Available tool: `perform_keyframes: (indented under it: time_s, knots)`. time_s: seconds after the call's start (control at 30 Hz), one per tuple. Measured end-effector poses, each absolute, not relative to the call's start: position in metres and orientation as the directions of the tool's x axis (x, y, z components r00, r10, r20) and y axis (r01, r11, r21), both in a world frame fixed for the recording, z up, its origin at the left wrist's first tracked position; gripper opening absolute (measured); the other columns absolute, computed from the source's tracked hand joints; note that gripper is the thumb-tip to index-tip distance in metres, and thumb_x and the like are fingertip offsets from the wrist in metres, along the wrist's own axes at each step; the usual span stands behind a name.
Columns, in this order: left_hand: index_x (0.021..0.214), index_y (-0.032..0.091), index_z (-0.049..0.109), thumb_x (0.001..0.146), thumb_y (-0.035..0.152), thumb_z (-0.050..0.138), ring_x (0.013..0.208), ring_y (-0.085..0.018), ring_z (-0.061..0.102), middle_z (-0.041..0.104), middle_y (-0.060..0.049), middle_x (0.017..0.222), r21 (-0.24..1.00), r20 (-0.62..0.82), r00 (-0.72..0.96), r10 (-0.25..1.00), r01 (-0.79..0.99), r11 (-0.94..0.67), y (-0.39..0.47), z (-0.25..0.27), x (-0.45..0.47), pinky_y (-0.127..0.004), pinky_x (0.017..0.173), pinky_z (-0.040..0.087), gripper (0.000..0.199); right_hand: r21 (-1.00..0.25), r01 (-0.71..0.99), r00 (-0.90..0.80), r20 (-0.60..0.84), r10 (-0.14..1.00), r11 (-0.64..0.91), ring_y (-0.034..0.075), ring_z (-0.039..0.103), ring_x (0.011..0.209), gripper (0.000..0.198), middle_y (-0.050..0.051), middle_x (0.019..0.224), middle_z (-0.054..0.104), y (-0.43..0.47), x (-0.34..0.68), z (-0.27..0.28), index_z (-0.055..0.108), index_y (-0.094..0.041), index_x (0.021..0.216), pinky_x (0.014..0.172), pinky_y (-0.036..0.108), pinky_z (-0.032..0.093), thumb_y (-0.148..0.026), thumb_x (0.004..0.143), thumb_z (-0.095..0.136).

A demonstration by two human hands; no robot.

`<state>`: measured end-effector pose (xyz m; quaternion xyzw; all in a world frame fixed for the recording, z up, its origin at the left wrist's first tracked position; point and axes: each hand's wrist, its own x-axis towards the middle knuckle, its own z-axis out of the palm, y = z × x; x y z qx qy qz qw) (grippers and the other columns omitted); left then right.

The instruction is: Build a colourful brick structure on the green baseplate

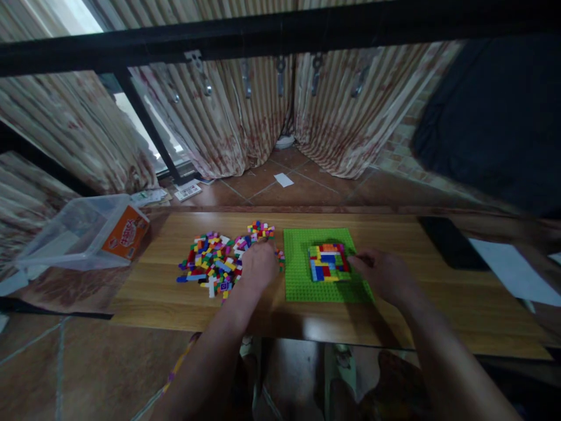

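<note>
My left hand (260,263) is over the right side of a pile of loose, many-coloured toy building bricks (213,251). Its fingers are curled down among the bricks, and their tips are hidden. A green studded baseplate (298,286) lies to the right of the pile. On it stands a low, roughly square build of bricks (326,263) in red, blue, yellow, white and orange. At the right edge of that build is my right hand (379,272), thumb and forefinger pinched together. Anything between those fingertips is too small to make out.
The wooden table (184,310) runs across the view. A clear plastic box (83,234) with an orange label stands beyond its left end. To the right lie a dark flat object (453,242) and white paper (517,272). A black rail (263,38) with metal clips crosses above, before striped curtains.
</note>
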<state>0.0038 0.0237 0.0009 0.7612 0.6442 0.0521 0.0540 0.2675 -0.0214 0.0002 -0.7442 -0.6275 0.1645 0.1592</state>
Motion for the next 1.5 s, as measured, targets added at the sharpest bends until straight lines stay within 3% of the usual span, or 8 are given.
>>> perform_keyframes:
  time_s: [0.1, 0.27, 0.43, 0.93, 1.33, 1.5]
  knots:
    - [0.092, 0.016, 0.068, 0.086, 0.018, 0.050, 0.084, -0.022, 0.068, 0.071, -0.009, 0.090, 0.245, 0.053, 0.193, 0.980, 0.949, -0.200, 0.024, 0.007, 0.005, -0.030, 0.074, 0.051, 0.019, -0.454, 0.871, 0.178, -0.064, 0.982, -0.188, 0.020, 0.065, 0.070, 0.031, 0.007, 0.077, 0.073, -0.022, 0.267, 0.001, 0.072, -0.018, 0.084, 0.060, 0.028, 0.039, -0.042, 0.088, 0.052]
    - [0.092, 0.018, 0.065, 0.088, 0.019, 0.051, 0.081, -0.015, 0.065, 0.070, -0.004, 0.091, 0.485, 0.142, 0.397, 0.906, 0.770, -0.414, 0.016, 0.015, 0.020, -0.025, 0.075, 0.049, 0.014, -0.463, 0.871, 0.167, -0.040, 0.985, -0.166, 0.020, 0.064, 0.071, 0.029, 0.007, 0.078, 0.073, -0.021, 0.266, 0.002, 0.071, -0.018, 0.083, 0.062, 0.028, 0.038, -0.040, 0.087, 0.053]
    - [0.098, 0.019, 0.065, 0.088, 0.015, 0.052, 0.084, -0.015, 0.065, 0.068, -0.003, 0.096, 0.559, 0.173, 0.490, 0.854, 0.665, -0.495, 0.002, 0.011, 0.048, -0.027, 0.079, 0.050, 0.017, -0.450, 0.878, 0.160, -0.043, 0.986, -0.162, 0.018, 0.062, 0.066, 0.030, 0.006, 0.073, 0.072, -0.020, 0.264, 0.002, 0.072, -0.018, 0.081, 0.060, 0.028, 0.036, -0.040, 0.088, 0.053]
    - [0.098, 0.021, 0.063, 0.091, 0.019, 0.049, 0.085, -0.017, 0.063, 0.067, -0.002, 0.096, 0.406, 0.132, 0.569, 0.811, 0.716, -0.568, -0.003, -0.003, 0.091, -0.027, 0.077, 0.049, 0.016, -0.476, 0.867, 0.128, -0.077, 0.989, -0.149, 0.020, 0.063, 0.070, 0.029, 0.007, 0.076, 0.072, -0.022, 0.267, 0.002, 0.071, -0.017, 0.084, 0.062, 0.028, 0.038, -0.039, 0.088, 0.052]
    - [0.089, 0.021, 0.066, 0.093, 0.021, 0.048, 0.088, -0.016, 0.061, 0.067, -0.003, 0.094, 0.386, 0.133, 0.569, 0.811, 0.724, -0.571, 0.000, -0.008, 0.101, -0.027, 0.079, 0.048, 0.018, -0.519, 0.843, 0.072, -0.160, 0.985, -0.145, 0.020, 0.065, 0.077, 0.031, 0.008, 0.085, 0.074, -0.023, 0.262, 0.004, 0.073, -0.015, 0.092, 0.067, 0.028, 0.040, -0.037, 0.090, 0.052]
    - [0.094, 0.021, 0.063, 0.091, 0.022, 0.053, 0.089, -0.018, 0.063, 0.069, -0.003, 0.092, 0.403, 0.125, 0.522, 0.843, 0.750, -0.524, -0.002, -0.008, 0.103, -0.029, 0.080, 0.050, 0.010, -0.516, 0.848, 0.045, -0.167, 0.985, -0.126, 0.020, 0.065, 0.078, 0.030, 0.009, 0.088, 0.075, -0.021, 0.262, 0.001, 0.073, -0.015, 0.093, 0.067, 0.028, 0.040, -0.036, 0.090, 0.052]
